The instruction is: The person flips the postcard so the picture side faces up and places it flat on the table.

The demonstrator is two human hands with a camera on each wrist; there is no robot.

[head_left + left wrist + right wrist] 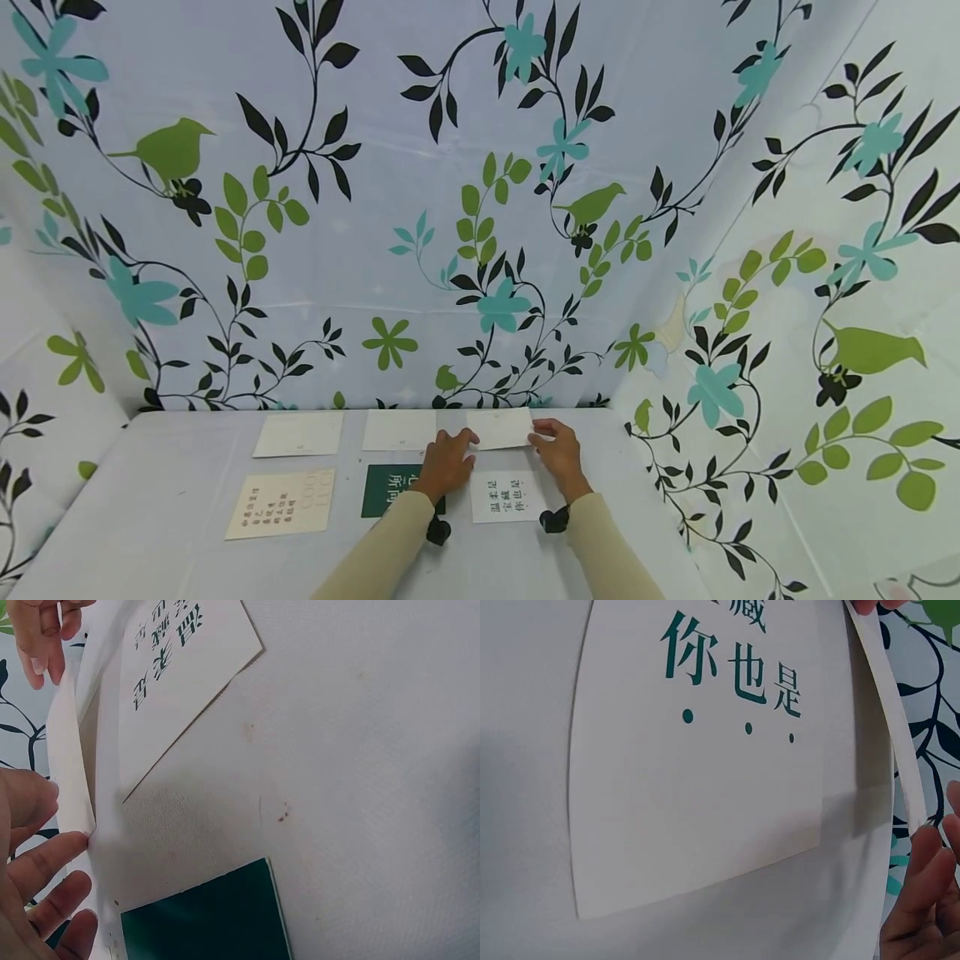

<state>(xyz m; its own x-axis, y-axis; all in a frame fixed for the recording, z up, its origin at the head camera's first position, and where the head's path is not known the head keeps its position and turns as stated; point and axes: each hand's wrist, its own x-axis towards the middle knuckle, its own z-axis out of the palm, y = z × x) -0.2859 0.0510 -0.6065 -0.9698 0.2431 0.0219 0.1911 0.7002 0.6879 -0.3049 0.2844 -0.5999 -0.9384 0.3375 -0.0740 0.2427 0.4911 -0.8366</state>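
Note:
A blank-faced white card (498, 428) at the back right of the table is held between both hands. My left hand (447, 462) pinches its left end, with thumb and index finger at the corner in the left wrist view. At the opposite end, the right hand (558, 454) pinches the card with thumb and fingertips. Both wrist views show the card (71, 765) tilted up, its near edge lifted off the table. Just in front lies a white card with green Chinese characters (506, 497). Under the left forearm, a dark green card (381, 490) is partly hidden.
Two more white cards lie along the back edge, one at the left (298, 434) and one in the middle (399, 430). A cream card with brown writing (281, 504) is at the front left. A curtain with printed leaves and birds (420, 208) hangs behind the white table (172, 500).

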